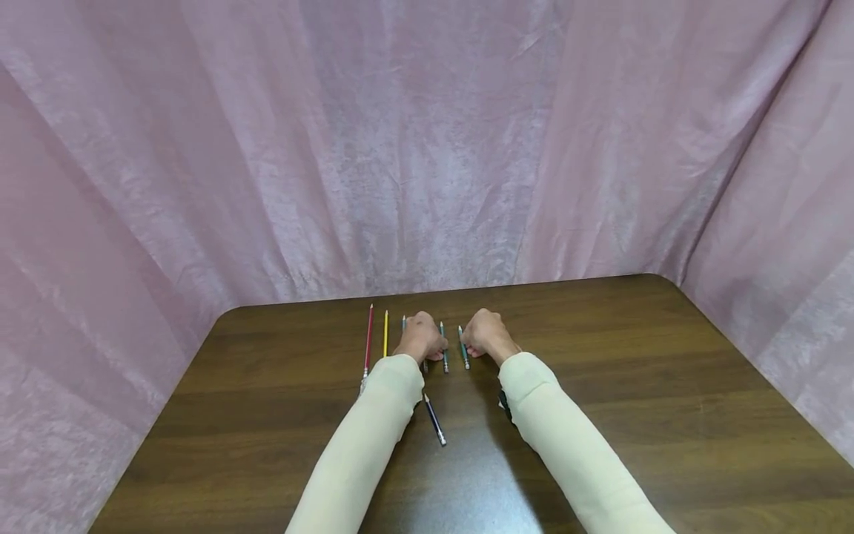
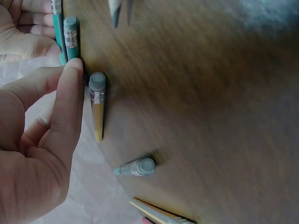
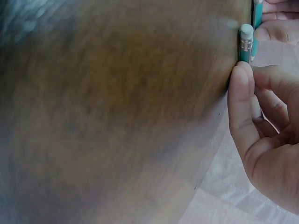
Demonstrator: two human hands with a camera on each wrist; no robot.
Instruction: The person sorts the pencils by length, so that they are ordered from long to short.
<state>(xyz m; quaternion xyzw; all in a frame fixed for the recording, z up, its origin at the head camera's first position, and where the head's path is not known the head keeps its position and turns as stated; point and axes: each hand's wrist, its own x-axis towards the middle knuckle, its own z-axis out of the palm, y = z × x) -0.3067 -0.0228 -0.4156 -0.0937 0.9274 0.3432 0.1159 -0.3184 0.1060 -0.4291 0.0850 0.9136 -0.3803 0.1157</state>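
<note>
Near the middle of the table, my left hand (image 1: 422, 337) pinches a teal pencil (image 1: 445, 357) between thumb and fingers. Its ferrule and grey eraser (image 2: 70, 29) stick out past the thumb in the left wrist view. My right hand (image 1: 487, 334) pinches a green pencil (image 1: 463, 348) just to the right, its pale eraser (image 3: 246, 31) towards me. The two pencils lie roughly side by side, a small gap between them. Left of these, an orange-brown pencil (image 2: 98, 116) and a blue pencil (image 1: 403, 322) are partly hidden by my left hand.
Further left lie a yellow pencil (image 1: 385, 330) and a red pencil (image 1: 369, 337), their near ends by my left sleeve. A dark blue pencil (image 1: 435, 420) lies closer to me, between the forearms. Pink curtains (image 1: 427, 148) hang behind the wooden table (image 1: 634, 356).
</note>
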